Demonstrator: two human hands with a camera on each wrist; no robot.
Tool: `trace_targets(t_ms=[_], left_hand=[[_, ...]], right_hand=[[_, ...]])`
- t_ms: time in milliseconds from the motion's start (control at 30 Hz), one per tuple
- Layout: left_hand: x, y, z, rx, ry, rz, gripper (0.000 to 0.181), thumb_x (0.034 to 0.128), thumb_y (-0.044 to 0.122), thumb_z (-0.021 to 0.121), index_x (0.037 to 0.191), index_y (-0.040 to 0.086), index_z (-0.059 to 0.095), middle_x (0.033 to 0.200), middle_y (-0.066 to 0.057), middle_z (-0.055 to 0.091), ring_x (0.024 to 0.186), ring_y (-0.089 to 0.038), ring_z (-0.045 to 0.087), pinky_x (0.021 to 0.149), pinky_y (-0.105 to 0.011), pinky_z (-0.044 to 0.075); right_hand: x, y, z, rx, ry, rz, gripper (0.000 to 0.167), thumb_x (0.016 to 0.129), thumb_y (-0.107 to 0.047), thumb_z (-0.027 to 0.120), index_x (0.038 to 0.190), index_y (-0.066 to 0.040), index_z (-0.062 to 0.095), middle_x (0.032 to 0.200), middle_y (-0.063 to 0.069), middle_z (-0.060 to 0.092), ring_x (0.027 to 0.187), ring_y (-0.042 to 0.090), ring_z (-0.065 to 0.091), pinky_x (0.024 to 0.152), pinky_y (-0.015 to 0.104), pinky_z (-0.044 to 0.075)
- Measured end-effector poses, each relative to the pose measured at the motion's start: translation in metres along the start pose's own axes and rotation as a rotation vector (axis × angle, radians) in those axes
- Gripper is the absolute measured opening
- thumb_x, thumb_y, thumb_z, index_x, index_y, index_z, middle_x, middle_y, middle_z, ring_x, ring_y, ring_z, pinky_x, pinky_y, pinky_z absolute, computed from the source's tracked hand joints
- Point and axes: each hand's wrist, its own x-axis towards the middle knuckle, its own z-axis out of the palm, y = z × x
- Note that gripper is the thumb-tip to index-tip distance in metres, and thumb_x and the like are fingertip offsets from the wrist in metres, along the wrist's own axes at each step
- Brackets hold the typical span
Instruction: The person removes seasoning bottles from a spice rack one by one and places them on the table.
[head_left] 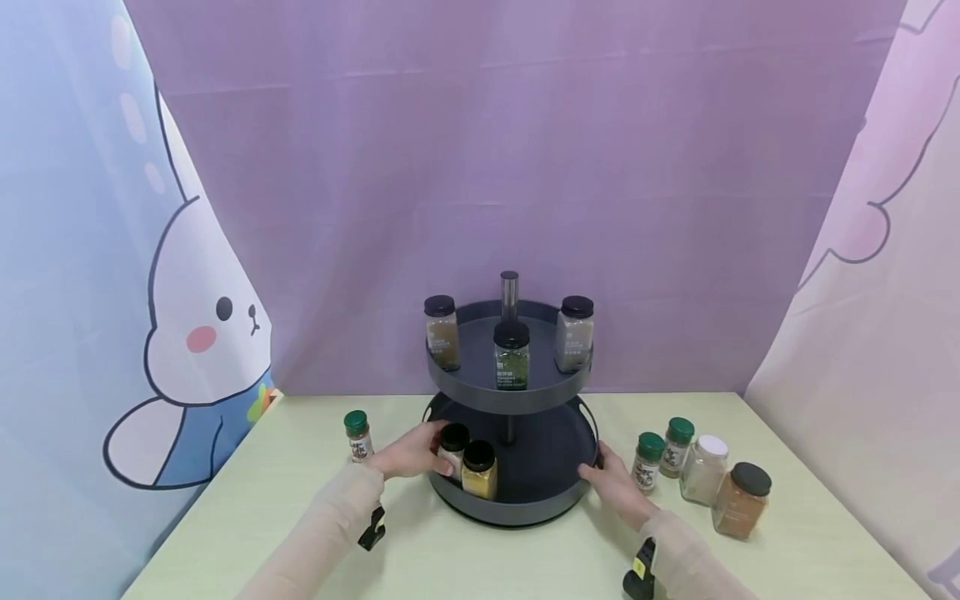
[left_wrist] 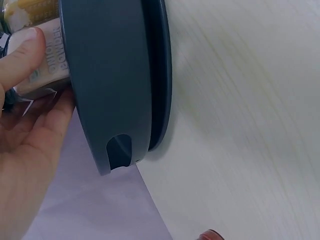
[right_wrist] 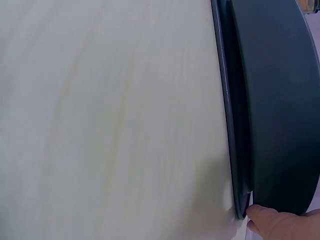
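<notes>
A dark grey two-tier turntable rack [head_left: 555, 500] stands on the table. On its lower tier, my left hand [head_left: 411, 450] holds a jar labelled onion powder [left_wrist: 50, 55], black-capped, with the thumb on its side and fingers beneath in the left wrist view. Touching distance away sits a black-capped jar of yellow spice [head_left: 480, 482]. My right hand [head_left: 617, 485] grips the lower tier's rim at the right, thumb over the edge; in the right wrist view part of that hand [right_wrist: 285, 225] touches the tray's lower edge, the other fingers mostly out of frame.
The upper tier carries a brown spice jar [head_left: 442, 337], a green herb jar [head_left: 512, 362] and a grey spice jar [head_left: 575, 337]. A green-capped shaker [head_left: 358, 433] stands left. At right are two green-capped shakers [head_left: 647, 462], a white-capped jar [head_left: 703, 475] and a reddish-brown spice jar [head_left: 741, 504].
</notes>
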Motion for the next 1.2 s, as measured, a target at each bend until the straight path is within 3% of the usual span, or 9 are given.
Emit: trace_targets(t_ms=[967,1200], left_hand=[[-0.0014,0.0006,-0.0011,-0.017,0.007,-0.027,0.052,0.0731,0.009,0.075,0.119,0.003,0.053,0.097,-0.004,0.059,0.076,-0.017,0.049,0.063,-0.029,0.041],[-0.0005,0.0007,-0.0052,0.009,0.019,-0.019,0.052,0.0741,0.012,0.074,0.12,0.003,0.052,0.088,-0.003,0.057,0.07,-0.016,0.048,0.059,-0.028,0.041]], right_hand=[[-0.0001,0.0015,-0.0003,-0.007,-0.001,0.025,0.067,0.094,-0.012,0.044,0.142,0.011,0.005,0.147,0.032,0.012,0.135,0.045,0.013,0.109,0.053,0.021],[0.0023,0.0037,-0.0013,-0.013,-0.004,0.018,0.067,0.094,-0.013,0.044,0.143,0.009,0.005,0.147,0.031,0.012,0.135,0.044,0.013,0.109,0.053,0.021]])
